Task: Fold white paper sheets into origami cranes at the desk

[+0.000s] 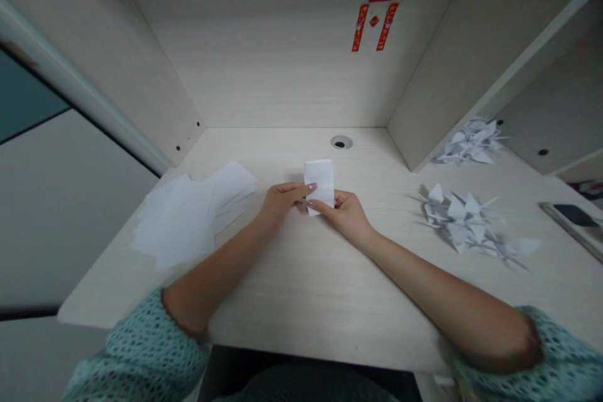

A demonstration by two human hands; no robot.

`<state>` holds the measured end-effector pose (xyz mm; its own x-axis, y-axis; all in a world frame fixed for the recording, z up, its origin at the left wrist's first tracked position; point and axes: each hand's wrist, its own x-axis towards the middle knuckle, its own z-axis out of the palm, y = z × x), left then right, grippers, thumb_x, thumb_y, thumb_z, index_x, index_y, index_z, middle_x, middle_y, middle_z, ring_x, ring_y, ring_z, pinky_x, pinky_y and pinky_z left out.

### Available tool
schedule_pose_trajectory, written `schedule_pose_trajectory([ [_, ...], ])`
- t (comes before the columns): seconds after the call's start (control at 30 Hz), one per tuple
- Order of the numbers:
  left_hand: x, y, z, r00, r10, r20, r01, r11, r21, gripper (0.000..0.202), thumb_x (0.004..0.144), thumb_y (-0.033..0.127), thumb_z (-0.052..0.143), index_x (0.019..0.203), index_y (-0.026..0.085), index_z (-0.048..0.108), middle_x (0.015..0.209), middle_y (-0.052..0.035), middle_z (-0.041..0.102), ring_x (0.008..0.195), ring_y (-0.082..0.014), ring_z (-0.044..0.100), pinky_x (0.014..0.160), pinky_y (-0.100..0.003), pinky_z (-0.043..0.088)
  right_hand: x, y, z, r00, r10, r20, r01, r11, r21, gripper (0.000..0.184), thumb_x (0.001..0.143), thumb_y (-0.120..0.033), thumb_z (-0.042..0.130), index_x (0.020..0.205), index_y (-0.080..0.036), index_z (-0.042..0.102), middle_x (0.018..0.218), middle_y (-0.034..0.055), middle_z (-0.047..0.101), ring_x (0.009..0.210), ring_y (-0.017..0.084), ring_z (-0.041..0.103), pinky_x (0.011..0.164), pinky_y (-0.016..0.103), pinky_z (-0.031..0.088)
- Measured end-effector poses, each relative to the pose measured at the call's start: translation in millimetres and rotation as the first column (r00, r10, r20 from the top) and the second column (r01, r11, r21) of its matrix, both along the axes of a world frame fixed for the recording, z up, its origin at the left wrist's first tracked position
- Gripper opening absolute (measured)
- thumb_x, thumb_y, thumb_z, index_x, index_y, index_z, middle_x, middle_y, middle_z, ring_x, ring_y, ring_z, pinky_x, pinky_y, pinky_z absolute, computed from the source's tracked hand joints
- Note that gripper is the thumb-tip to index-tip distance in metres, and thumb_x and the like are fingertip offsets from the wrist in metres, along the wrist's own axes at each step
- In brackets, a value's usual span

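Note:
A small folded sheet of white paper (320,174) stands upright between my two hands, just above the desk near its middle. My left hand (285,200) pinches its left side, thumb across the front. From the right, my right hand (347,212) grips the lower part, with the thumb over the front and the fingers behind. Both hands are closed on the same paper; the fingers behind it are partly hidden. Left of my hands lies a spread pile of flat white paper sheets (181,217).
Folded paper cranes (464,217) lie in a heap on the right of the desk (301,301), and more paper cranes (471,138) sit behind the divider (443,69). A phone-like device (575,220) rests at the far right. A cable hole (342,142) is at the back.

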<state>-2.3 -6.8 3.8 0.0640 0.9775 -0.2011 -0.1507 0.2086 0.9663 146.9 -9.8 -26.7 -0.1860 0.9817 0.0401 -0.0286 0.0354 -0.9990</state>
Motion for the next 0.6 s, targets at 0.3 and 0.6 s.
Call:
schedule_pose_trajectory([
  [0.3,2.2,-1.7,2.9,0.995,0.005,0.104,0.002,0.998,-0.064,0.028,0.058,0.038,0.081,0.066,0.013,0.072,0.075,-0.0079,0.07,0.069,-0.0147,0.061,0.07,-0.028,0.048,-0.9,-0.2,1.6,1.0,0.02,-0.023,-0.02,1.0,-0.017,0.033,0.061,-0.046,0.076,0.073,-0.015,0.073,0.067,0.0041,0.071,0.055,0.014,0.057,0.053,0.026,0.04],
  [0.6,2.3,-3.0,3.2,0.997,0.005,0.078,-0.002,0.999,-0.045,0.031,0.058,0.043,0.08,0.062,0.014,0.069,0.071,-0.0061,0.066,0.066,-0.014,0.059,0.066,-0.027,0.047,-0.7,0.2,2.8,1.0,0.025,-0.001,-0.025,1.0,-0.013,0.03,0.062,-0.042,0.076,0.07,-0.014,0.072,0.062,0.0024,0.068,0.052,0.012,0.053,0.052,0.025,0.036],
])
